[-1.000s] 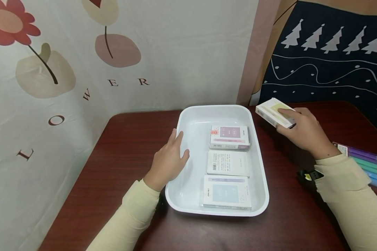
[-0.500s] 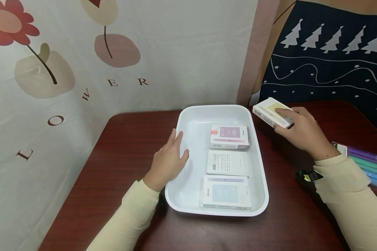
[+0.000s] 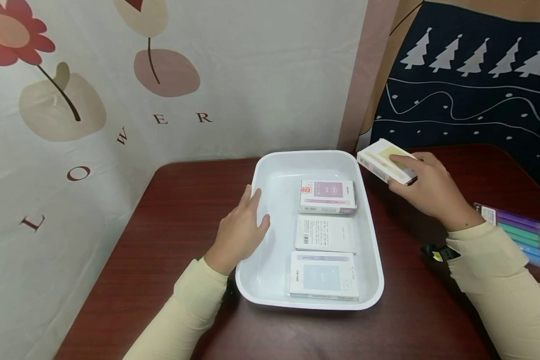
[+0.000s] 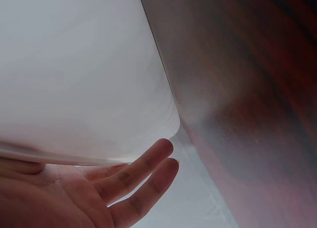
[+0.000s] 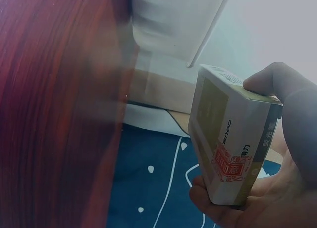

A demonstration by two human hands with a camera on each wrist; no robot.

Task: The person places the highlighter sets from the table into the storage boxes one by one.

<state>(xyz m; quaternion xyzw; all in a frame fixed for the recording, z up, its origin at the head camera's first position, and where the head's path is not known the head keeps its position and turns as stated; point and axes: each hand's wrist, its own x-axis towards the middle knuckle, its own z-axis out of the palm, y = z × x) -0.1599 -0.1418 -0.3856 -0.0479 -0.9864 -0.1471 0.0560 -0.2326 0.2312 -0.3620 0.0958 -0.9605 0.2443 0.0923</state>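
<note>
My right hand (image 3: 432, 187) holds a small yellow-and-white cardboard pen box (image 5: 218, 139) above the table, just right of the white tray's far right corner. Its thumb and fingers grip the box's near end in the right wrist view. At the left rim of the white plastic tray (image 3: 242, 287), my left hand (image 3: 240, 230) lies with fingers extended and thumb over the inside. In the left wrist view, relaxed fingers (image 4: 133, 176) show beside the tray's outer wall. Inside the tray's right half lie a purple-and-white box (image 3: 327, 196), a white text-covered box (image 3: 325, 234) and a blue-and-white box (image 3: 324, 276).
A clear pack of purple, green and blue pens (image 3: 526, 235) lies by the right forearm on the dark red wooden table (image 3: 171, 215). A flower-patterned cloth (image 3: 261, 100) hangs behind, with a navy tree-patterned cloth (image 3: 472, 110) at back right.
My right hand has drifted slightly left with the pen box, bringing it nearer the tray's far right corner. My left hand and the boxes in the tray stay put.
</note>
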